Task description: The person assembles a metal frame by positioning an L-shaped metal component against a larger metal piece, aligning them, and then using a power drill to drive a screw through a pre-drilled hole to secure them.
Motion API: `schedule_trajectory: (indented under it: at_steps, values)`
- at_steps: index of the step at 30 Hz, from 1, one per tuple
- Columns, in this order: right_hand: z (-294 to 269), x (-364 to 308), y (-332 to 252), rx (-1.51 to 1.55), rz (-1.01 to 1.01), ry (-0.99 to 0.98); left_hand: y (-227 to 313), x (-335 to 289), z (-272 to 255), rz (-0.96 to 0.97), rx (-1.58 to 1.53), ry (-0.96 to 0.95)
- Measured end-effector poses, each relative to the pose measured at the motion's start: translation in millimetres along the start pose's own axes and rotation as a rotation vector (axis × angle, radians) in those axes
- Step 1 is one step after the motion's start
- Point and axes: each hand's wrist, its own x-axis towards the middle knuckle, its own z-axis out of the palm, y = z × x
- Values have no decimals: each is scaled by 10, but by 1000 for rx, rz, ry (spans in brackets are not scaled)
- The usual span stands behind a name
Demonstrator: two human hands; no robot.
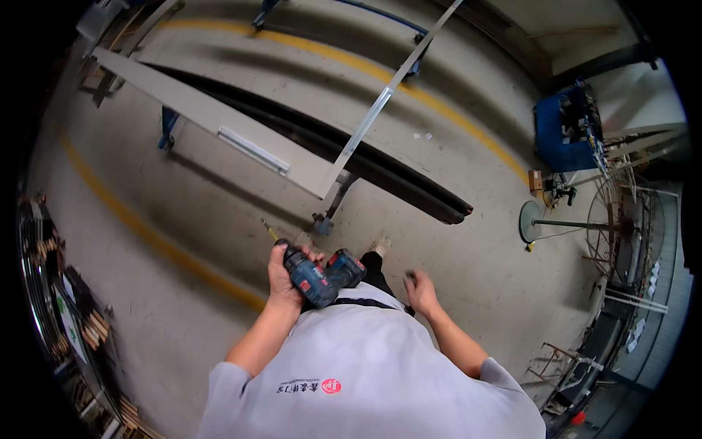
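Note:
My left hand (pixel 282 284) is closed around the front of a blue and black cordless drill (pixel 311 279), which I hold in front of my waist. Its long driver bit (pixel 270 230) points forward and left, and the battery end lies to the right against my body. Beside my right hip hangs my right hand (pixel 420 291), with its fingers loosely bent and apart and nothing visible in it. Ahead, a long pale panel or profile (pixel 197 110) rests on a stand and meets a narrow metal profile (pixel 387 95) at a corner. A shiny metal strip (pixel 254 151) lies on the panel.
Dark long bars (pixel 409 183) run behind the panel, their ends jutting right. A stand leg (pixel 325 222) is close to my feet. Stacked profiles (pixel 88 322) line the left. At right are a blue bin (pixel 567 128) and a pedestal fan's round base (pixel 528 222).

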Motion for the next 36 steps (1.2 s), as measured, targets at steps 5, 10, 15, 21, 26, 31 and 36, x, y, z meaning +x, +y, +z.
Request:
schedule_trajectory:
  at_steps: [5, 10, 15, 21, 26, 31, 36]
  values:
    - [114, -799, 988, 826, 823, -739, 43, -102, -24, 76, 42, 75]
    - [767, -530, 1538, 628, 119, -225, -6, -163, 76, 122, 121, 22]
    - [1448, -10, 1392, 422, 172, -295, 20, 32, -80, 126, 183, 37]
    - [1219, 195, 1116, 414, 166, -415, 45, 127, -92, 134, 194, 61]
    - [1181, 124, 1309, 398, 180, -466, -16, 65, 98, 110, 246, 85]
    - [918, -121, 1449, 365, 177, -471, 24, 89, 73, 19, 283, 47]
    - [821, -187, 1509, 343, 172, -437, -10, 169, 29, 52, 367, 206]
